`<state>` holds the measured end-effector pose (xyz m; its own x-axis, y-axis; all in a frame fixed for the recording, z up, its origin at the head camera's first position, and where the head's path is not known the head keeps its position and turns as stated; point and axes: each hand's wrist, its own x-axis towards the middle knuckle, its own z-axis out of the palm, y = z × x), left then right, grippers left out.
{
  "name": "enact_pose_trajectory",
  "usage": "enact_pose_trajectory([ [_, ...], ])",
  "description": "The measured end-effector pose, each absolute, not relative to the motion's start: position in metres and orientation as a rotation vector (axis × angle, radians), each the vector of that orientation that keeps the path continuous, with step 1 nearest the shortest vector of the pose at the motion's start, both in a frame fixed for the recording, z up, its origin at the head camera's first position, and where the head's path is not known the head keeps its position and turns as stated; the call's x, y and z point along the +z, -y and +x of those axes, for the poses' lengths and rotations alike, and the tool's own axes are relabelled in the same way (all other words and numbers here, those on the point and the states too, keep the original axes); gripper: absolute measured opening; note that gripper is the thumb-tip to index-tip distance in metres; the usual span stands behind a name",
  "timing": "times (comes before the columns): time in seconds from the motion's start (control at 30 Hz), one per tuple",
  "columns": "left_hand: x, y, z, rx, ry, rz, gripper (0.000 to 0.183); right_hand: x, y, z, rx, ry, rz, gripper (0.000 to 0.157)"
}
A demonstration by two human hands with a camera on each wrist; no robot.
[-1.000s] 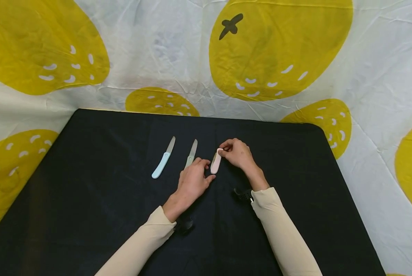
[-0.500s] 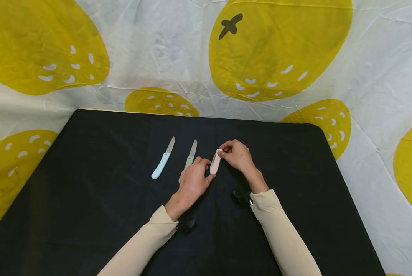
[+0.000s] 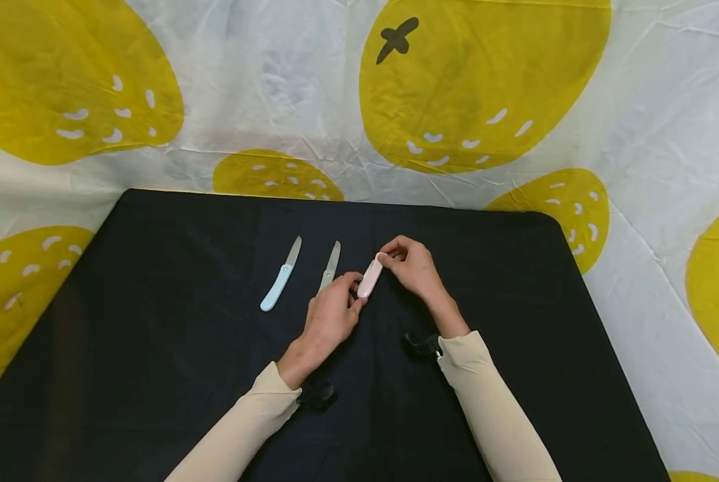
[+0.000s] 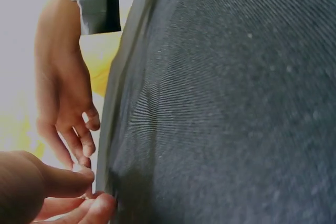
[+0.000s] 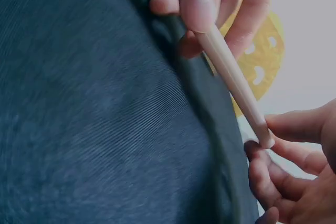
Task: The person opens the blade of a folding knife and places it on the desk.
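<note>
A pink folding knife (image 3: 369,276), its blade folded into the handle, slants between both hands over the black cloth. My left hand (image 3: 331,311) pinches its near end between thumb and fingers. The thumb and fingertips of my right hand (image 3: 416,269) pinch the far end. In the right wrist view the pink handle (image 5: 233,80) appears edge-on, with a left thumb on its upper end. A pale green knife (image 3: 329,271), blade out, lies partly hidden behind my left hand. Left of it rests a light blue knife (image 3: 278,286) with its blade out.
A black cloth (image 3: 154,335) covers the table. Behind it hangs a white sheet (image 3: 275,80) with large yellow fruit shapes. Dark wrist straps show at both cuffs.
The pink knife has shifted slightly left and turned, so its flat side now shows and the gold-coloured slot is hidden. The left fingers have closed on its near end.
</note>
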<state>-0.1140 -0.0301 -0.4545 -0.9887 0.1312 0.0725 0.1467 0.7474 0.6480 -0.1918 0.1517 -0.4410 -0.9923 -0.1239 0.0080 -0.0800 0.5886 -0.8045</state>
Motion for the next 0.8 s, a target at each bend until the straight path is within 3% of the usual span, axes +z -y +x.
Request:
enact_pose_trajectory([
  [0.43,-0.443,0.046,-0.124,-1.524,2.665,-0.25,0.036,-0.428,-0.158,-0.188,-1.717,-2.528,-0.068,0.02],
  [0.8,-0.435,0.063,-0.136,-1.75,2.516,-0.058,0.038,-0.429,-0.157,-0.181,-1.733,-2.351,-0.263,0.026],
])
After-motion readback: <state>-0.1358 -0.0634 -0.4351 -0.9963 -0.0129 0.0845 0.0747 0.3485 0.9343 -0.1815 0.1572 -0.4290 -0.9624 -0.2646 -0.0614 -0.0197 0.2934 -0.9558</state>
